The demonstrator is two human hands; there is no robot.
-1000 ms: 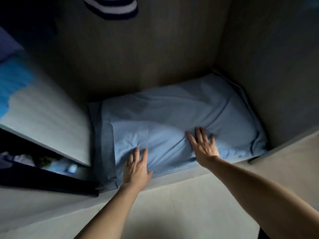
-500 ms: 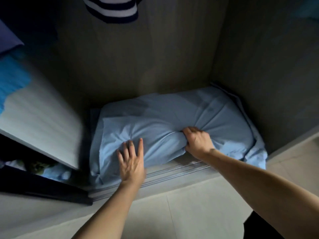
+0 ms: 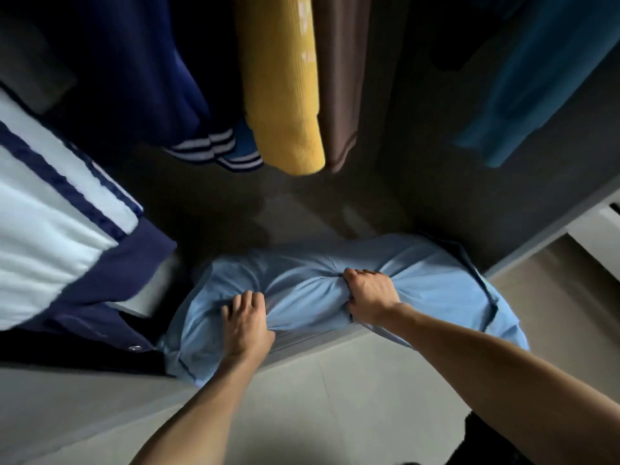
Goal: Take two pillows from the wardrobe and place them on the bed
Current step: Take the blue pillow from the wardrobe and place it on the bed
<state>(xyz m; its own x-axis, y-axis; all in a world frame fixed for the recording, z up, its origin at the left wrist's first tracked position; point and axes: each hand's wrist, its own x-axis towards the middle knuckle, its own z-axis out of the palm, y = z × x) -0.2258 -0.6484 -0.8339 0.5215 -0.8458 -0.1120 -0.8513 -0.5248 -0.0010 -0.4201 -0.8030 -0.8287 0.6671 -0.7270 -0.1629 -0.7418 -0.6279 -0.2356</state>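
Note:
A light blue pillow (image 3: 302,290) lies at the bottom of the dark wardrobe (image 3: 453,203), its front edge and right corner hanging over the threshold. My left hand (image 3: 246,322) clutches a bunch of the pillow's cloth near its left end. My right hand (image 3: 370,297) is fisted around the pillow's middle, squeezing it into deep folds. I cannot tell whether a second pillow lies underneath. The bed is out of view.
Clothes hang above the pillow: a navy garment with white stripes (image 3: 201,142), a yellow knit (image 3: 285,95), a brown piece (image 3: 342,95) and a teal one (image 3: 523,95). A white and navy jacket (image 3: 57,229) hangs at the left. Pale floor (image 3: 335,404) lies in front.
My left hand went from resting flat on the pillow to gripping its cloth. The pillow has slid forward over the wardrobe's edge. The view has tilted up, showing the hanging clothes.

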